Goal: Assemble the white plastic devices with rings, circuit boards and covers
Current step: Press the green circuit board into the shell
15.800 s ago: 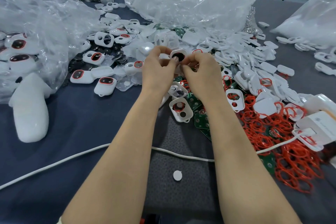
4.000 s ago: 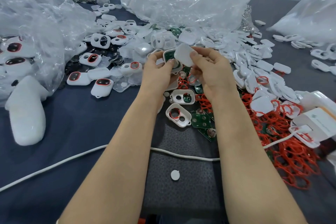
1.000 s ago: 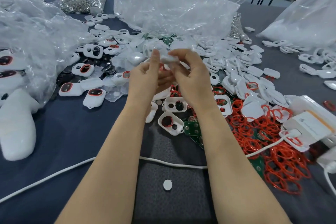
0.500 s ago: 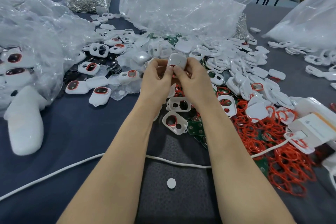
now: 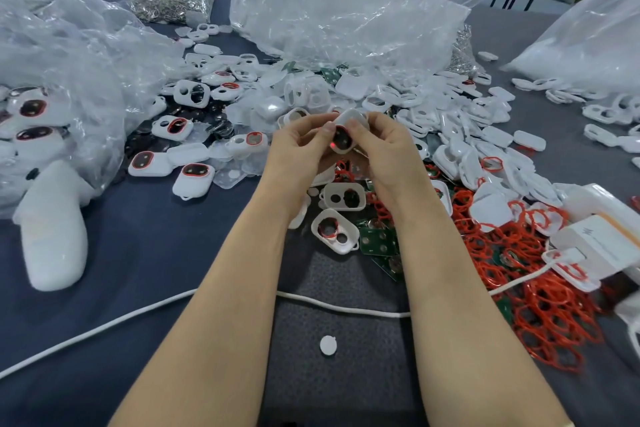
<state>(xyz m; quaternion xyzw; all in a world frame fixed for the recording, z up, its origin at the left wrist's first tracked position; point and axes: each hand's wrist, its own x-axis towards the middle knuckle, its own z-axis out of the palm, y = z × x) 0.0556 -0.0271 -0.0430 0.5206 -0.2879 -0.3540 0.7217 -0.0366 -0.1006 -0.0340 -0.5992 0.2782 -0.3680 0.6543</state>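
device [image 5: 343, 142] | pinched between left hand [image 5: 298, 147] and right hand [image 5: 386, 149] fingers [image 5: 357, 131]

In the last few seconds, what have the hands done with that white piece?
The white device, held plain side up half a second ago, has been turned so its red-ringed window faces the camera. The left hand and right hand still pinch it. The white cable and white disc lie unmoved.
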